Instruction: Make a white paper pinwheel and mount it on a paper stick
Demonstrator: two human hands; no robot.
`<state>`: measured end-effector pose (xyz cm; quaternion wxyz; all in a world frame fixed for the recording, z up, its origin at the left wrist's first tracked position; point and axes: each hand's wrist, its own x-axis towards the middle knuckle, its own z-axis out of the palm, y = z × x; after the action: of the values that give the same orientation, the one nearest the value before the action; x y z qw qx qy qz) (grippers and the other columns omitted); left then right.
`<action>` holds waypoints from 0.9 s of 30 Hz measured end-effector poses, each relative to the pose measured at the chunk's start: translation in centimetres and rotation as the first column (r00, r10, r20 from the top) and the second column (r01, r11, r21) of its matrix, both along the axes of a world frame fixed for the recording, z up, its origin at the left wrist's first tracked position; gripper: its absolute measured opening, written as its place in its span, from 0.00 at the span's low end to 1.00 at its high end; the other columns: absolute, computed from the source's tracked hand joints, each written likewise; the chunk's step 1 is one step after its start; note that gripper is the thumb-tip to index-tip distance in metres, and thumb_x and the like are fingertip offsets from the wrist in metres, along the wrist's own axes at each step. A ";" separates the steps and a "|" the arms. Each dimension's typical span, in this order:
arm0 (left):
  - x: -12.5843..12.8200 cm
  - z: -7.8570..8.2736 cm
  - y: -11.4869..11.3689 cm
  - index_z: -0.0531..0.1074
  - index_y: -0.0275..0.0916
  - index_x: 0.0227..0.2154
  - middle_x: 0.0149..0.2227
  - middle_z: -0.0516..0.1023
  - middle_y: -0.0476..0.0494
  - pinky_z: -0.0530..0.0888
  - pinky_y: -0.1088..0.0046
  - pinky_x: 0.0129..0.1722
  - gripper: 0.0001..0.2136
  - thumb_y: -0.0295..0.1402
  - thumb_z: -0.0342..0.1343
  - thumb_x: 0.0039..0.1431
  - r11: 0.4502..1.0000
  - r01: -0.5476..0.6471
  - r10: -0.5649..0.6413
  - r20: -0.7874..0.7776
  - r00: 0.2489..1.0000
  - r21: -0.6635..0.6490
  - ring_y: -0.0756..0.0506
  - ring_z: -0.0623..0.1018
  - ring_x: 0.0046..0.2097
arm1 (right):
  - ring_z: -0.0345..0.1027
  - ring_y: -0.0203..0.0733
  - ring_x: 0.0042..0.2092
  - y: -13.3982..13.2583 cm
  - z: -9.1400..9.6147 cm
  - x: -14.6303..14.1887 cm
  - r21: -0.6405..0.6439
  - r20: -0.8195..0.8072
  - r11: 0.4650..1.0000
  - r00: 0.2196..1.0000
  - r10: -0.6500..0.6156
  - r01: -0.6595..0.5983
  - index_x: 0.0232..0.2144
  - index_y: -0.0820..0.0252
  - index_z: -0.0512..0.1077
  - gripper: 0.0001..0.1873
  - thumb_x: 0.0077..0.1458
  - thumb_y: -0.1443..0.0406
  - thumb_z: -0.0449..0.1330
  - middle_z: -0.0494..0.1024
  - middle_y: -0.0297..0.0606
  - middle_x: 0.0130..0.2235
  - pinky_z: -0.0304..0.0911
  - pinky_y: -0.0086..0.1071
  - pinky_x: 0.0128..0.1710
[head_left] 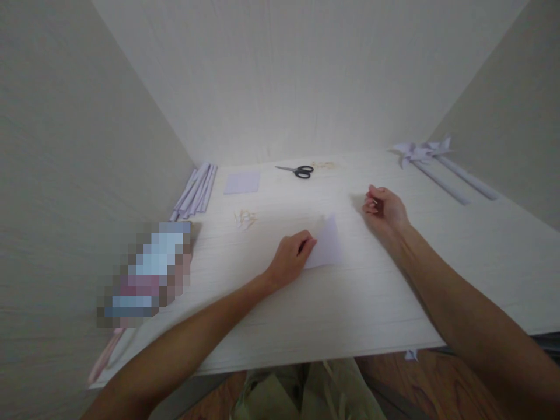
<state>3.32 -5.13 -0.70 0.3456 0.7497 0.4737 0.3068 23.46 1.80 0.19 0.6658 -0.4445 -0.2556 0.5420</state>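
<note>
In the head view, the left hand (291,256) grips the edge of a thin purple paper (327,245), which sits in the middle of the white worktop (271,326), between the two hands. The right hand (387,213) is well apart from the paper, with its fingers curled in, and I can't tell if something tiny is inside. A little pile of small bits (245,219) lies to the left. Farther back are a purple square (242,182) and black-handled scissors (301,171). Paper pinwheels (422,153) lie at the far right
</note>
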 end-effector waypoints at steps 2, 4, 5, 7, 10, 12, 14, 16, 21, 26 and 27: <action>0.0 -0.1 0.1 0.56 0.37 0.18 0.18 0.55 0.54 0.54 0.76 0.24 0.13 0.37 0.41 0.55 0.998 -0.053 0.054 0.058 0.997 -0.021 0.53 0.58 0.23 | 0.50 0.23 0.15 -0.1 0.0 -0.1 -0.032 0.039 0.998 0.998 0.047 -0.045 0.13 0.61 0.61 0.13 0.39 0.64 0.62 0.62 0.27 0.15 0.42 0.20 0.11; -0.1 -0.2 0.3 0.56 0.38 0.18 0.18 0.55 0.54 0.55 0.76 0.23 0.13 0.37 0.41 0.55 0.992 -0.118 0.122 0.108 0.987 -0.039 0.53 0.58 0.24 | 0.52 0.25 0.16 -0.6 -0.2 -1.3 -0.057 0.101 0.976 0.971 0.216 -0.211 0.14 0.62 0.64 0.15 0.41 0.58 0.61 0.63 0.29 0.15 0.45 0.21 0.12; -0.1 -0.2 0.4 0.56 0.38 0.18 0.19 0.55 0.54 0.55 0.76 0.23 0.13 0.37 0.41 0.55 0.988 -0.149 0.154 0.125 0.980 -0.047 0.53 0.58 0.24 | 0.54 0.26 0.17 -1.0 -0.3 -2.1 -0.041 0.129 0.948 0.939 0.319 -0.316 0.15 0.63 0.66 0.16 0.41 0.56 0.61 0.64 0.31 0.16 0.46 0.21 0.13; -0.1 -0.2 0.5 0.56 0.38 0.19 0.19 0.56 0.53 0.55 0.76 0.23 0.13 0.38 0.40 0.55 0.976 -0.210 0.216 0.150 0.965 -0.053 0.53 0.58 0.24 | 0.56 0.27 0.19 -1.7 -0.5 -3.4 -0.034 0.163 0.863 0.849 0.503 -0.505 0.16 0.64 0.67 0.16 0.37 0.56 0.63 0.65 0.31 0.17 0.48 0.22 0.14; -0.2 -0.2 0.7 0.56 0.38 0.19 0.19 0.56 0.53 0.56 0.77 0.21 0.13 0.38 0.40 0.55 0.952 -0.303 0.306 0.174 0.936 -0.046 0.54 0.59 0.23 | 0.55 0.26 0.19 -2.4 -0.7 -4.2 -0.072 0.225 0.735 0.707 0.671 -0.674 0.16 0.64 0.67 0.15 0.35 0.58 0.65 0.65 0.29 0.17 0.48 0.23 0.16; -0.2 -0.2 0.7 0.56 0.38 0.19 0.18 0.56 0.54 0.57 0.78 0.19 0.14 0.39 0.40 0.56 0.942 -0.327 0.336 0.208 0.919 -0.078 0.54 0.60 0.21 | 0.54 0.25 0.18 -2.5 -0.8 -4.0 -0.081 0.267 0.692 0.654 0.708 -0.717 0.18 0.64 0.67 0.14 0.35 0.60 0.65 0.64 0.28 0.18 0.46 0.22 0.15; -0.2 -0.2 0.7 0.56 0.38 0.20 0.17 0.57 0.54 0.58 0.78 0.16 0.14 0.40 0.39 0.56 0.939 -0.320 0.341 0.243 0.908 -0.125 0.54 0.61 0.19 | 0.53 0.25 0.18 -2.5 -0.8 -3.8 -0.076 0.299 0.683 0.637 0.711 -0.726 0.18 0.65 0.67 0.13 0.36 0.60 0.65 0.64 0.28 0.17 0.44 0.22 0.15; -0.1 -0.2 0.7 0.56 0.38 0.21 0.17 0.57 0.55 0.59 0.79 0.14 0.14 0.41 0.39 0.56 0.939 -0.310 0.340 0.266 0.902 -0.147 0.54 0.62 0.18 | 0.52 0.24 0.17 -2.4 -0.8 -3.7 -0.074 0.315 0.684 0.634 0.707 -0.726 0.17 0.65 0.66 0.14 0.36 0.59 0.64 0.64 0.28 0.16 0.42 0.22 0.14; 0.0 -0.5 0.8 0.57 0.38 0.28 0.24 0.62 0.53 0.62 0.81 0.13 0.08 0.38 0.41 0.55 0.959 -0.239 0.279 0.356 0.892 -0.153 0.57 0.63 0.17 | 0.52 0.24 0.16 -2.4 -0.7 -4.0 -0.070 0.343 0.708 0.649 0.679 -0.703 0.15 0.64 0.64 0.16 0.36 0.58 0.64 0.67 0.30 0.16 0.41 0.22 0.14; 0.0 -0.9 0.8 0.54 0.40 0.43 0.34 0.68 0.47 0.61 0.82 0.14 0.12 0.37 0.40 0.56 0.981 -0.121 0.169 0.357 0.918 -0.154 0.58 0.64 0.18 | 0.53 0.24 0.16 -2.6 -0.5 -4.1 -0.084 0.375 0.732 0.659 0.652 -0.676 0.15 0.64 0.63 0.17 0.35 0.57 0.64 0.66 0.29 0.16 0.42 0.22 0.14; 0.0 -1.0 0.8 0.54 0.40 0.44 0.36 0.68 0.45 0.62 0.81 0.16 0.14 0.38 0.40 0.56 0.984 -0.111 0.154 0.344 0.926 -0.141 0.57 0.65 0.20 | 0.53 0.24 0.16 -2.6 -0.5 -4.1 -0.083 0.378 0.737 0.663 0.646 -0.671 0.15 0.64 0.63 0.17 0.34 0.57 0.64 0.66 0.29 0.15 0.42 0.22 0.14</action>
<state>3.33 -4.28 -1.65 0.4479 0.6265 0.4707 0.4305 19.32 -0.79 -0.27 0.3753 -0.3974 -0.5402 0.6399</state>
